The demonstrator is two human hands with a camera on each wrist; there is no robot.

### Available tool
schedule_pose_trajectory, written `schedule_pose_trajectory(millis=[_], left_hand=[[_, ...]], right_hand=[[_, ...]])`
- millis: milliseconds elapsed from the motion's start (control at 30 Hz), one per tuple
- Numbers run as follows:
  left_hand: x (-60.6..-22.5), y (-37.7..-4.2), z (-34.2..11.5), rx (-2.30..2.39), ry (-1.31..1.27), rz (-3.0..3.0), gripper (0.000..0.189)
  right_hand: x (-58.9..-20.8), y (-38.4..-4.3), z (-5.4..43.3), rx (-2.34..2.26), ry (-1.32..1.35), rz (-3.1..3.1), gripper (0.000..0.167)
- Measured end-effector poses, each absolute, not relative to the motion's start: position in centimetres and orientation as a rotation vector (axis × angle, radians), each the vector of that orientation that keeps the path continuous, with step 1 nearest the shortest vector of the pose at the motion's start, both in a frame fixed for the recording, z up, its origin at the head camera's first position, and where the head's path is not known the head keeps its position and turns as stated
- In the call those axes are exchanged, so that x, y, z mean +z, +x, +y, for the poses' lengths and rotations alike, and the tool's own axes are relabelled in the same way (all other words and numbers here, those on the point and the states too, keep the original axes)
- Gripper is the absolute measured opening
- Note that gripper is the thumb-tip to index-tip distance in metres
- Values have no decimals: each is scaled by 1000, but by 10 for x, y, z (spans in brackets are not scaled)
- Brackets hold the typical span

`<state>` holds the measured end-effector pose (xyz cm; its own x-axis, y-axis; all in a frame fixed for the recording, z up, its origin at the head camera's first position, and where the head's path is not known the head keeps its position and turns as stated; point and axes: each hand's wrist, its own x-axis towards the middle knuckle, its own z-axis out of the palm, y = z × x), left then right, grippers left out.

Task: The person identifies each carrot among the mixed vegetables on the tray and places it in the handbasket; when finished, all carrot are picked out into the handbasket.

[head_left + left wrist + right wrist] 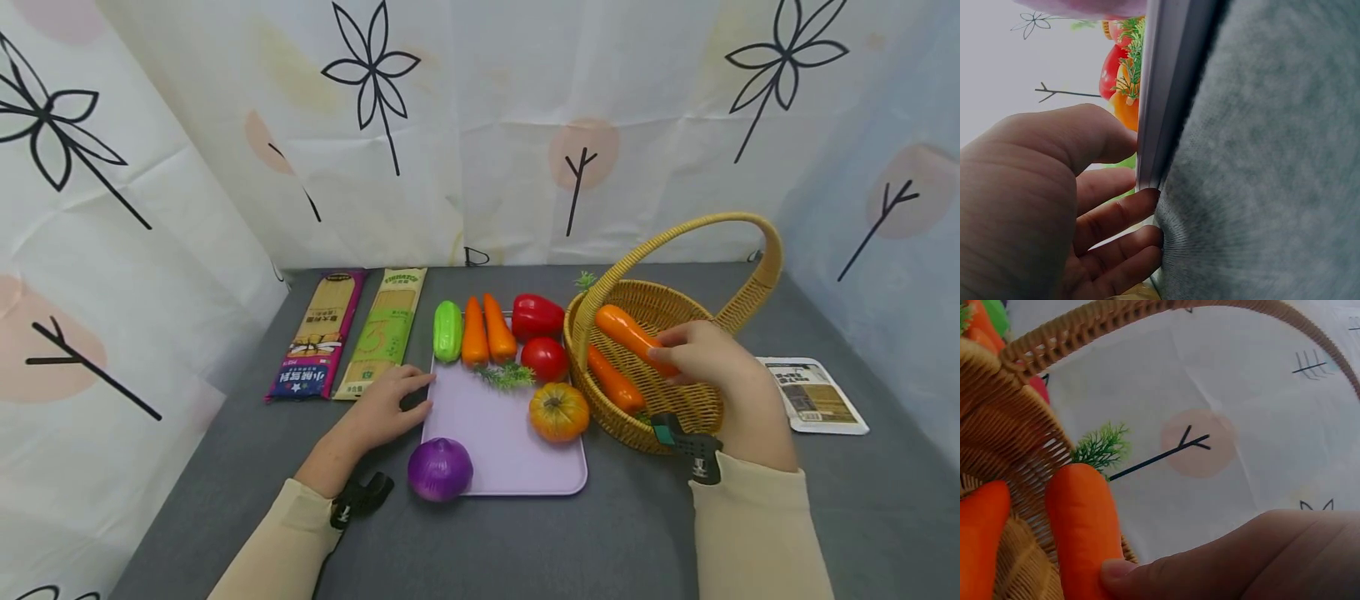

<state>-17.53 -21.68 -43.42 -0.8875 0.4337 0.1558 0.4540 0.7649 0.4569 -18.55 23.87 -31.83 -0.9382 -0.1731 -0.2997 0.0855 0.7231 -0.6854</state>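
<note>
My right hand [708, 358] pinches an orange carrot [628, 332] by its narrow end, inside the wicker basket [675, 298]. Green leaves [1102, 449] stick out from the carrot's far end, past the basket rim. Below it in the basket lies a second carrot [615, 382]. At the left edge of the lilac tray [502, 467] rests my left hand [386, 407], thumb and fingertips at the rim and the other fingers down on the grey cloth. On the tray are a cucumber [447, 332], two carrots [474, 333], a red pepper [537, 317], a tomato [545, 359] and a pumpkin [559, 412].
A purple onion [440, 469] sits over the tray's near left corner. Two noodle packs, one purple [318, 333] and one green [382, 333], lie left of the tray. A white package [813, 396] is right of the basket, whose tall handle [675, 229] arches above it.
</note>
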Motion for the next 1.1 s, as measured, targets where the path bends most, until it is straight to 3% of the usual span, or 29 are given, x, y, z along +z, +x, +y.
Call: schedule_pose_trajectory(millis=[500, 667, 833, 1100], left_hand=[[-434, -175, -216, -789, -707, -2929, 47], [-435, -174, -218, -777, -717, -2923, 46], [-436, -174, -218, -779, -728, -2911, 45], [-435, -176, -216, -773, -720, -2916, 47]], right_hand=[[-342, -197, 234, -883, -35, 2525, 21], [-346, -197, 234, -840, -61, 2501, 18], [-341, -195, 234, -798, -42, 2537, 25], [-308, -179, 234, -700, -9, 2718, 54]])
